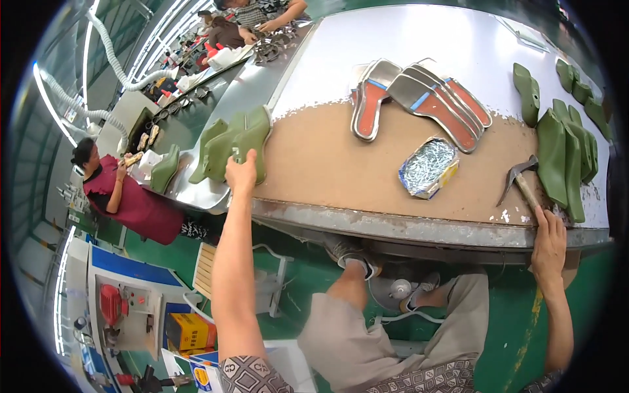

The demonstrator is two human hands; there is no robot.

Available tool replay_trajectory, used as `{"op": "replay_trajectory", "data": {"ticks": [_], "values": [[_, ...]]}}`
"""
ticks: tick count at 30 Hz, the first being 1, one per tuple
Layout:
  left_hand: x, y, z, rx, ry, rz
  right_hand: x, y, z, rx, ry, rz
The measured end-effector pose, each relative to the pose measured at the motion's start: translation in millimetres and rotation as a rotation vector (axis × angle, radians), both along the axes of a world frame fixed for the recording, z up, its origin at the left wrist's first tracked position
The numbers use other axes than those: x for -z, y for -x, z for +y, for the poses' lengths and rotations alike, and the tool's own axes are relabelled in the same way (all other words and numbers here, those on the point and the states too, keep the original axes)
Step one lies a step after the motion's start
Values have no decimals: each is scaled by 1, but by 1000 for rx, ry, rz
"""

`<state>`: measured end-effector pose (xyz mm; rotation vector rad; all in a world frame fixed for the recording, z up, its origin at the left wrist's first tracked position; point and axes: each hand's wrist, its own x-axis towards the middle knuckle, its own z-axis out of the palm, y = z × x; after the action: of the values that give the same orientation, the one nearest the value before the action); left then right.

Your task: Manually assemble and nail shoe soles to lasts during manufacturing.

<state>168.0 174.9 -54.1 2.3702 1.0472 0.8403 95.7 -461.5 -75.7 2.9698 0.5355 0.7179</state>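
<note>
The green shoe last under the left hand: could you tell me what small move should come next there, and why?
Probably close the left hand around the green shoe last and lift it clear. The fingers reach its lower edge without visibly gripping, it leans among other lasts, and the right hand rests at the hammer handle.

Olive-green plastic shoe lasts (pixel 239 144) at left and right (pixel 563 164). Red-and-grey flat insoles with blue stripes (pixel 419 98). Silvery nails in a foil-lined tray (pixel 429 167). Tan worn worktop (pixel 327 164) with grey metal edge. Green floor (pixel 295 301). Brown patterned sleeves.
</note>
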Motion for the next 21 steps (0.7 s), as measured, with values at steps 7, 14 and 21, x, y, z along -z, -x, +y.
{"op": "replay_trajectory", "data": {"ticks": [7, 14, 21], "values": [[-16, -22, -15, 34, -886, 0, -2, -9, 12, -63, -57, 19], [-34, -105, -311, 830, -6, 264, -10, 0, 4, -35, -45, -9], [-10, -142, -358, 721, 191, 339, -13, -3, 7, -85, -283, 38]]}}
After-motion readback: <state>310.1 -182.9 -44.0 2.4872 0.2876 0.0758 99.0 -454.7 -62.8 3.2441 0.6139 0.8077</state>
